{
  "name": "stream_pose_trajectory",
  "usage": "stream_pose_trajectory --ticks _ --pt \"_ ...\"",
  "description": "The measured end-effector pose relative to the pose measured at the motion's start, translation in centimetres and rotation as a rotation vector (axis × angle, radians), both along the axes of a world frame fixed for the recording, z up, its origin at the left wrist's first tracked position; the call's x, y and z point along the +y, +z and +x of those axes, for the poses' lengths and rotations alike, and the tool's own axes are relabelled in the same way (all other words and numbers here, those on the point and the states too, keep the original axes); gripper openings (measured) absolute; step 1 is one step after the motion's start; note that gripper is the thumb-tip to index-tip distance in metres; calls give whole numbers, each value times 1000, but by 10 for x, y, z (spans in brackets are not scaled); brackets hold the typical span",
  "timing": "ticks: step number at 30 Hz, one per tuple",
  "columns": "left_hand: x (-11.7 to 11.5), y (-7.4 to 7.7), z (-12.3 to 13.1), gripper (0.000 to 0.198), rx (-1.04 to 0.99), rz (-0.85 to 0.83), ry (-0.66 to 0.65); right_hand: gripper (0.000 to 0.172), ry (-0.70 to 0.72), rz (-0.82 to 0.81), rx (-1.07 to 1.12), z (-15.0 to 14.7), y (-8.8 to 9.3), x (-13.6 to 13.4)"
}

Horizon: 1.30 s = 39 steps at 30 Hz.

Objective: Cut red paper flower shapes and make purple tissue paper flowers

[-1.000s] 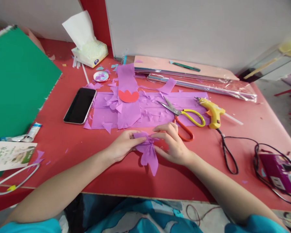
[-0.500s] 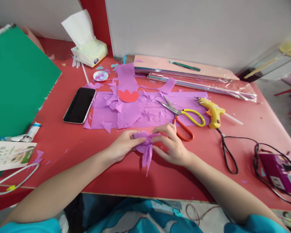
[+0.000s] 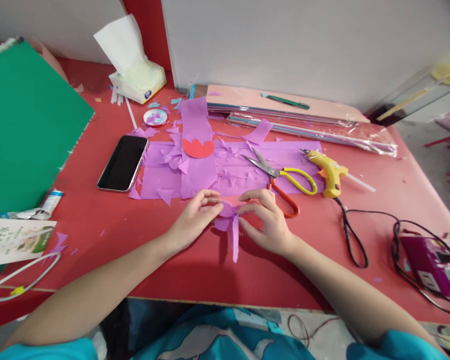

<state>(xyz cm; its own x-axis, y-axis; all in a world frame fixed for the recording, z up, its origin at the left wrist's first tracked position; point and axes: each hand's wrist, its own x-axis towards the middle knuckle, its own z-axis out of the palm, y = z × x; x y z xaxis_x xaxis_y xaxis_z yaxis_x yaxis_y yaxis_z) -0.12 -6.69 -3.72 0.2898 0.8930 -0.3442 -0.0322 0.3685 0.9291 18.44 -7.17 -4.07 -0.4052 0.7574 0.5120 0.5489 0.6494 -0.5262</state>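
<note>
Both of my hands pinch one small purple paper piece (image 3: 230, 227) just above the red table (image 3: 97, 220). My left hand (image 3: 193, 220) grips its left side with thumb and fingers. My right hand (image 3: 266, 220) holds its right side. The paper is gathered at the top into a bow-like knot, and a narrow strip hangs down from it, seen nearly edge-on. Directly behind lies a spread of purple paper sheets (image 3: 247, 170) with scraps and a red tulip-shaped cutout (image 3: 198, 148).
Scissors (image 3: 285, 182) with yellow and orange handles and a yellow glue gun (image 3: 328, 172) with a black cord lie to the right. A phone (image 3: 123, 162) lies left, a green board (image 3: 26, 125) further left, a tissue pack (image 3: 137, 80) behind. Wrapped paper rolls (image 3: 307, 127) line the back.
My hands have twisted the purple piece: its hanging tail, broad a second ago, now shows as a thin strip. My left fingers have lifted and spread slightly.
</note>
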Motion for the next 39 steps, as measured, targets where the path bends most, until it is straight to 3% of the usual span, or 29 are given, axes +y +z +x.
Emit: stream_pose_trajectory --ticks 3,7,9,11,14,17,20,24,29,33,35,39 --pt "-4 0 -2 38 233 402 51 11 -102 -87 51 -3 -3 -1" --pt "-8 -2 -6 70 450 957 -63 8 -181 -223 132 -7 -3 -4" --pt "-9 -4 -6 72 465 1110 -147 6 -193 -320 180 -8 2 -5" --pt "-10 -5 -4 62 464 1187 -171 4 -190 -477 235 -9 9 -6" --pt "-14 -6 -2 51 429 1137 -109 3 -155 -799 318 -8 19 -5" --pt "-17 -4 -2 43 363 891 -91 7 -102 -1044 431 -6 24 -3" --pt "-16 1 -1 23 312 653 -131 11 -58 -1174 512 -4 21 0" --pt "-12 5 0 3 315 489 -179 14 -74 -1107 347 -2 14 3" --pt "-10 6 2 6 305 387 -187 20 -192 -763 8 -1 12 1" --pt "-9 4 1 5 294 408 -116 20 -264 -510 -70 -1 14 0" --pt "-9 3 1 5 289 427 -49 16 -229 -561 -44 -1 15 0" --pt "-8 2 1 7 247 446 62 11 -139 -865 130 -3 16 -2"
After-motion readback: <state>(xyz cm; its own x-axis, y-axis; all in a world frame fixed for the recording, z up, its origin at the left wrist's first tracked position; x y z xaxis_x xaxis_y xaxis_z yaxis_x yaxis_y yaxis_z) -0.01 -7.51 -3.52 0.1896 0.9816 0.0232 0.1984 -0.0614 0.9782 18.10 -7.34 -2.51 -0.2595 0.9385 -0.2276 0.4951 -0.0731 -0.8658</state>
